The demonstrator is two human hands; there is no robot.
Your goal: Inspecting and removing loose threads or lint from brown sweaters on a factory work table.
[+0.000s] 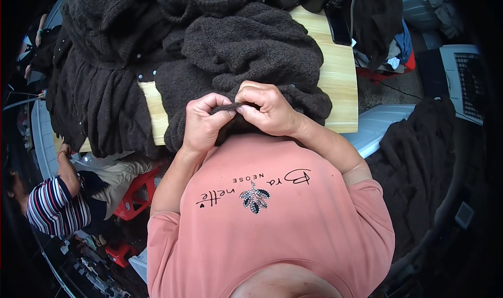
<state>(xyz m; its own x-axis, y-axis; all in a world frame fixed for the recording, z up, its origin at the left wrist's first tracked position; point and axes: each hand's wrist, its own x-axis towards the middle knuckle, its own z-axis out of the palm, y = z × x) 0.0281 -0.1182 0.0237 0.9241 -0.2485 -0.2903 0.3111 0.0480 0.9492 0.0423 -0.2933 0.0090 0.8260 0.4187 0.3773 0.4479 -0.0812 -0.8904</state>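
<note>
Close in front of my body, my left hand [201, 124] and my right hand [271, 111] pinch a dark brown knit garment [175, 88] between thumbs and fingers. A thin rolled fold of its edge stretches across the short gap between the two hands. Past my knuckles, more dark fuzzy knitwear [246, 46] lies bunched in thick folds on a light wooden table [340, 96]. Small shiny buttons or studs dot the knit in places. Whether my fingertips also grip anything small is hidden.
A black phone [339, 25] lies at the table's far right corner. More dark knitwear [419, 177] is heaped at the right, beside a pale panel [380, 122]. On the left, a person in a striped shirt [55, 206] sits by a red stool [137, 193], one hand near the fabric.
</note>
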